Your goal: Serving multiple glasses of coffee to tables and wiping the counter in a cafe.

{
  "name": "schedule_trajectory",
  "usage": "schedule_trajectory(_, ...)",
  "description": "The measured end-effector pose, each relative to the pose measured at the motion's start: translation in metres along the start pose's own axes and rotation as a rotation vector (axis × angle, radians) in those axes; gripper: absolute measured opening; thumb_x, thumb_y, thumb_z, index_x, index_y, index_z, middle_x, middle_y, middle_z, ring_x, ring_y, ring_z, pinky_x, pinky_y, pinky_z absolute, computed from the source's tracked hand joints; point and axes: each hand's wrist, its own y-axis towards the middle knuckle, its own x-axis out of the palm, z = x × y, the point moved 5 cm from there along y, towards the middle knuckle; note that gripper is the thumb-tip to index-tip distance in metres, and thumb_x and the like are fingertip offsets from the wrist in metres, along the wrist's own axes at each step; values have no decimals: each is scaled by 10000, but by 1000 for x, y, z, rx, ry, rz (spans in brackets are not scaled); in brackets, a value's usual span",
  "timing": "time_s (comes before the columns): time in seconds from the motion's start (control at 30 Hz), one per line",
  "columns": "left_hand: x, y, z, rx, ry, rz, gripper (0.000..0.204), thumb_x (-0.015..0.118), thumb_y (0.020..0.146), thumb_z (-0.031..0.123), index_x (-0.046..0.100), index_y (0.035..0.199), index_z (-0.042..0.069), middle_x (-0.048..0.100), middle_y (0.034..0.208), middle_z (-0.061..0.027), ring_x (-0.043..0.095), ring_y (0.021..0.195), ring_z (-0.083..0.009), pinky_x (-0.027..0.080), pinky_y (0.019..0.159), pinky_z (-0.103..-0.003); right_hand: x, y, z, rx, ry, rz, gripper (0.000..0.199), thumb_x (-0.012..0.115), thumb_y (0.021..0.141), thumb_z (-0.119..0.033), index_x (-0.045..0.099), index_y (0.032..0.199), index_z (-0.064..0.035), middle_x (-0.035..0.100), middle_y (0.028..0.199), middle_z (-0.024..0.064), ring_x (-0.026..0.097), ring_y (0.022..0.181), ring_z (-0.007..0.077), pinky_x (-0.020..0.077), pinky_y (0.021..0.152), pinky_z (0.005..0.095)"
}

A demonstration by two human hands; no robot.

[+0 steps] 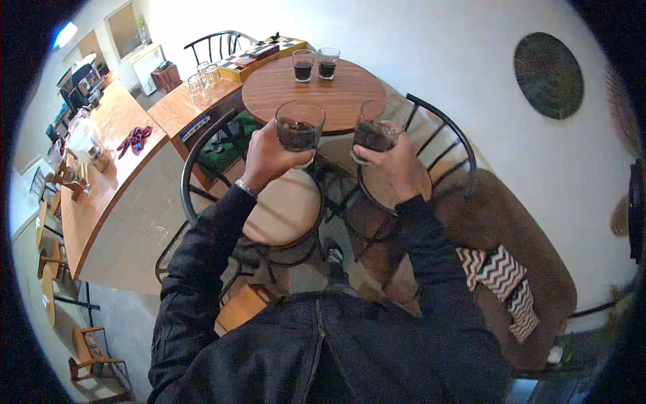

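My left hand (269, 158) is wrapped round a clear glass (299, 131) partly filled with a dark drink. A second glass (378, 131) of dark drink is gripped by my right hand (393, 161). Both glasses are upright, raised in front of me at about the same height, apart from each other. Beyond them stands a round wooden table (289, 97). Near its far edge, two more glasses of dark drink, a left one (303, 69) and a right one (327, 67), stand close together.
Two black-framed chairs, a left one (286, 209) and a right one (397, 185), stand before the table. A wooden counter (114, 168) with a dark red cloth (136, 140) runs along the left. Behind lie a checkered board (289, 47) and empty glasses (202, 77). A brown sofa (501, 215) is at right.
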Motion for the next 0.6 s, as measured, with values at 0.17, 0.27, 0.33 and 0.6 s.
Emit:
schedule_trajectory(0.17,85,97,-73,-60,-47,120,603,861,613,302,645,1101,21,742,977,-153,726,947,-284,564,825,-382,37,135,120,-196,-231,46,695,932,606,-286,599,1145,2,701,1071,158,689,984,264,540,865,369)
schedule_trajectory(0.27,114,136,-122,-221,28,92,659,889,616,288,630,1151,4,743,1058,-136,725,951,-207,565,852,-344,72,182,152,-123,-129,-24,758,935,581,-280,590,1187,17,709,1012,189,703,946,312,551,836,399)
schedule_trajectory(0.33,134,157,-148,-234,45,124,656,888,616,281,630,1152,3,742,1054,-138,723,953,-208,563,855,-343,88,211,187,-132,-92,-11,766,937,575,-280,591,1190,17,713,1007,186,705,947,315,552,830,402)
schedule_trajectory(0.6,171,197,-208,-324,3,195,647,865,618,260,603,1145,-8,721,1013,-185,715,967,-297,560,837,-389,123,282,244,-51,-25,-128,710,936,591,-238,598,1173,-10,721,1004,167,713,942,295,560,827,411)
